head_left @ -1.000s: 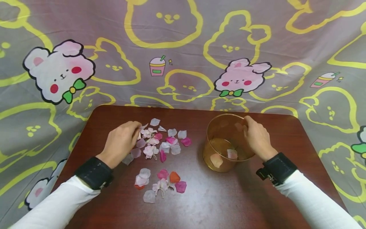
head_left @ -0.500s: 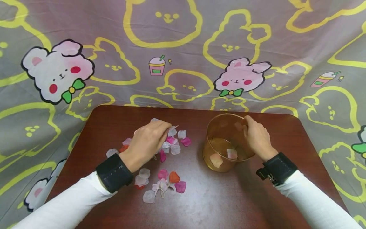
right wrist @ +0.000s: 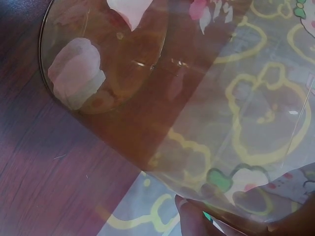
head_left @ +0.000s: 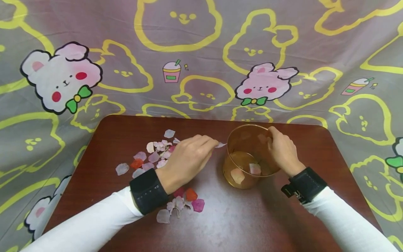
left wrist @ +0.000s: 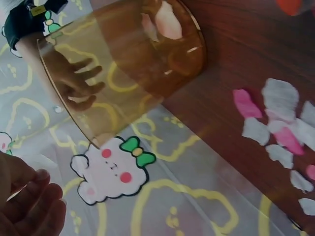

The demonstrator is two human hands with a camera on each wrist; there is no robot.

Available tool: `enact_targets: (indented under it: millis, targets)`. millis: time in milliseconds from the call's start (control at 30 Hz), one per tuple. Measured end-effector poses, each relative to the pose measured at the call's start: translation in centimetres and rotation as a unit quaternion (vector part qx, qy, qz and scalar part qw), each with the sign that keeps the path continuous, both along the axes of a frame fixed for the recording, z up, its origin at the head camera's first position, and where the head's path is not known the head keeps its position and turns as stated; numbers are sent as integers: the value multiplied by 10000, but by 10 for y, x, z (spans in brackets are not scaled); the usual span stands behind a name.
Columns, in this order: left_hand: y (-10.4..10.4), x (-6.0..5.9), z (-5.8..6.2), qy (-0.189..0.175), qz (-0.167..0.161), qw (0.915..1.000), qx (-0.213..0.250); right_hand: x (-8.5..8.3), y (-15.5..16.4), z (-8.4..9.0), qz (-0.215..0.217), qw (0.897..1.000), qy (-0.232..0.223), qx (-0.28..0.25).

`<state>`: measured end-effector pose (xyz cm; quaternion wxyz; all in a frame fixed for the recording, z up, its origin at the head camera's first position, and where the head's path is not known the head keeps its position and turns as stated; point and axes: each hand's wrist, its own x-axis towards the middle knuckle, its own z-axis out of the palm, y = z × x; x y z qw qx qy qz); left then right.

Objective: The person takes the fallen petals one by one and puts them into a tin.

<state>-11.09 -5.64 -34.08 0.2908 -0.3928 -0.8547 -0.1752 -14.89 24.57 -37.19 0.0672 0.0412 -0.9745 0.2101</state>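
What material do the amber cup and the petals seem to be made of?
The amber cup looks like clear tinted plastic, perhaps glass: glossy, and the right hand shows through it. The petals seem thin fabric or paper: matte, flat and slightly translucent.

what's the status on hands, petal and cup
Left hand pinches a pale petal just short of the amber cup rim. Right hand grips the cup's far rim. Two petals already inside; nothing between petal and cup.

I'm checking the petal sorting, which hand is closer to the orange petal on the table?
Left. The left hand hovers just above the orange petal, pinching a pale petal. The right hand grips the amber cup rim, farther right.
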Motion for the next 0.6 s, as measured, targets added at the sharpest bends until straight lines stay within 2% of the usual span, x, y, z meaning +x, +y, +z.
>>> enact_targets:
  millis: [233, 400, 600]
  targets:
    - [28, 4, 2, 218, -245, 9993, -203, -1, 2, 1, 32, 10000, 10, 12]
    - [46, 6, -4, 240, -459, 9975, -481, -2, 0, 0, 11, 10000, 2, 10]
    - [54, 8, -14, 94, -555, 9954, -770, -2, 0, -1, -13, 10000, -36, 1]
